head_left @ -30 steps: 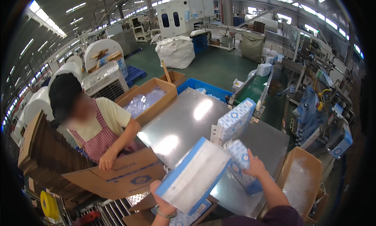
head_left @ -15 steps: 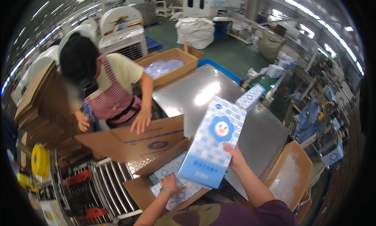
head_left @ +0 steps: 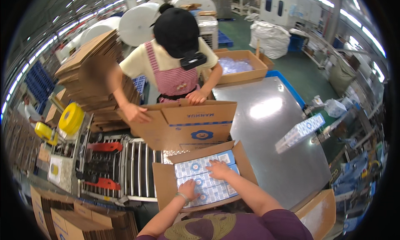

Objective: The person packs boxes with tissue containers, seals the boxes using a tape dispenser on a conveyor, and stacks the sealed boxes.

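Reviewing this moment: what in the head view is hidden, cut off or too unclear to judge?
- Open brown cardboard carton: how many layers of blue-and-white patterned packs lie below the top one; the top packs cover them.
- Left hand and right hand: palms press flat on the packs, so the contact underneath is hidden.
- Co-worker's second brown cardboard box: its inside faces away.
- Shiny metal table: its right end bends into the fisheye rim.

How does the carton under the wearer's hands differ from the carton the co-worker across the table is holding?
The near carton lies flat with its flaps spread open and blue-and-white packs filling it; the co-worker's carton stands tilted in that person's hands, contents hidden. The left hand and right hand press flat on the packs, while the co-worker grips the other carton's top edge. Both are brown cardboard.
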A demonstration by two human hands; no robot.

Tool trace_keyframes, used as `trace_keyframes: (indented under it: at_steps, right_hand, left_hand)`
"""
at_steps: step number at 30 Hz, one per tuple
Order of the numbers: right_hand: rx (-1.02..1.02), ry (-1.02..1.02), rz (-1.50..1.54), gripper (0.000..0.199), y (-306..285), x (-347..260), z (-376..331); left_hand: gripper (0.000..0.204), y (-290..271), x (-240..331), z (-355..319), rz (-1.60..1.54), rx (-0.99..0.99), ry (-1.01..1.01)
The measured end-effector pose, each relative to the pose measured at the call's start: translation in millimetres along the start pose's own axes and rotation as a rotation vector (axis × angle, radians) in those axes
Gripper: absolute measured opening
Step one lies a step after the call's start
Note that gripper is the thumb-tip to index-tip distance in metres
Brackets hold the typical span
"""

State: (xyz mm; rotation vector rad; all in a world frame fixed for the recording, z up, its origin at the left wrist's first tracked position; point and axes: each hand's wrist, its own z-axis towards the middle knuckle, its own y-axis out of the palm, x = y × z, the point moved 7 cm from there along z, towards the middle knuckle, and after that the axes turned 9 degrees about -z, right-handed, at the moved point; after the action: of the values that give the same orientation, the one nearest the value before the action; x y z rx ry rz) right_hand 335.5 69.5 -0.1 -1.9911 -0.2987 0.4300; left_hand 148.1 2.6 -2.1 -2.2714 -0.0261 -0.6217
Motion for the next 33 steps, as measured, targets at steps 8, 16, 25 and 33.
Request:
trace_keyframes:
  at_steps: [8,16,25,33]
  right_hand:
    - [0.687,0.550,0.501,0.052,-54.7,115.6,-163.8]
    - [0.225,0.605,0.542,0.035,-8.2,53.6,-105.5]
    - [0.447,0.210,1.086,0.057,-1.4,-217.5,23.9]
    - [0.130,-0.234,0.021,0.094,24.8,-361.0,131.5]
  left_hand:
    - [0.058,-92.4,-61.3,-175.2,-0.210,1.150,-0.281]
    - [0.041,-61.4,-162.2,-121.2,-0.553,0.661,-0.200]
    - [0.065,-144.1,-353.6,-216.5,-0.380,0.572,-0.375]
    - [0.116,-56.3,-388.1,-233.5,-0.015,-0.037,0.164]
